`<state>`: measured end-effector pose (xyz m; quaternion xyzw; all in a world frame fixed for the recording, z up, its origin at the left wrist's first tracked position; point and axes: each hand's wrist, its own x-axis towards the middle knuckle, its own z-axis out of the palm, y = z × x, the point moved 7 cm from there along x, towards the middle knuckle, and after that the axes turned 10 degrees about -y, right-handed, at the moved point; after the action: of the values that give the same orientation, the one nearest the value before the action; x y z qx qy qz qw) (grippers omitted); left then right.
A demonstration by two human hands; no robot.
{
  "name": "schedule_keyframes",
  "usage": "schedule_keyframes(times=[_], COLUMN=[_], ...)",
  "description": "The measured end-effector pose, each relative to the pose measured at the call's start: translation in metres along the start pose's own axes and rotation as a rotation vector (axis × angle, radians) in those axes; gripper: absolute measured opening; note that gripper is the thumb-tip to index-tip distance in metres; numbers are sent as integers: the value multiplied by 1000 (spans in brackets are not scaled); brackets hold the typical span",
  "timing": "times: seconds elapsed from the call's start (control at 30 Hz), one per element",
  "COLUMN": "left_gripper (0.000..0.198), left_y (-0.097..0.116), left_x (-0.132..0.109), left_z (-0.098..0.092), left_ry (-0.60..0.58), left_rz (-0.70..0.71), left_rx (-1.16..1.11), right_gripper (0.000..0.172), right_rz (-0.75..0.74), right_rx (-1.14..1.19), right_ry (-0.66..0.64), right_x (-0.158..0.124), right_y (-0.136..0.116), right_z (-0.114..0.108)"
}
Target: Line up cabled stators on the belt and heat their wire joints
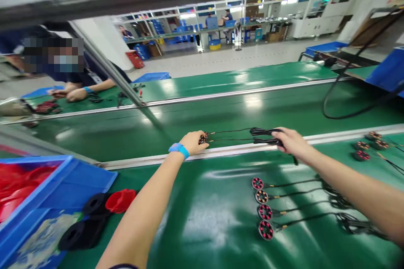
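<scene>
My left hand (193, 141), with a blue wristband, is closed on small round motors (203, 138) at the far edge of the green bench. My right hand (292, 142) is closed on the bundled black cables (263, 135) that run from those motors. The wires stretch taut between both hands, above the metal rail (227, 150) beside the conveyor belt. Several more red-and-black round motors (261, 207) with black cables lie in a row on the green mat nearer to me, below my right forearm.
A blue bin (47, 193) with red parts stands at the near left, with black rings (82, 233) and a red cap (120, 200) beside it. More motors (368, 147) lie far right. A masked person (75, 88) works across the conveyor (221, 113). A black hose (347, 105) loops at the right.
</scene>
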<state>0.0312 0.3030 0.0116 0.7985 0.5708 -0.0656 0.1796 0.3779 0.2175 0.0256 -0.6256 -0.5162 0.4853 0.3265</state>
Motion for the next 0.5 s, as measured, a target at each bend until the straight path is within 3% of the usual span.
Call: schedule_keyframes(times=[0.03,0.13,0.23,0.33,0.5], left_gripper=[40,39,35,36,40], left_y=[26,109,173,201,199], left_x=[-6,-24,-35,-39,-49], left_z=[6,28,49,63,67], left_ry=[5,-7,-30,-68,-121], left_rz=[47,186,272,295,293], left_rx=[-5,-24,-27,-15,-3], right_gripper=[18,22,23,30,48], right_rz=[7,7,53,56,-34], right_rx=[-86,-648,-777,-774,-799], right_ry=[71,240,277,205,119], right_x=[-11,-44,-70,-87,-104], right_y=[6,24,61,100,131], right_z=[-33,-118,-166,-175,-165])
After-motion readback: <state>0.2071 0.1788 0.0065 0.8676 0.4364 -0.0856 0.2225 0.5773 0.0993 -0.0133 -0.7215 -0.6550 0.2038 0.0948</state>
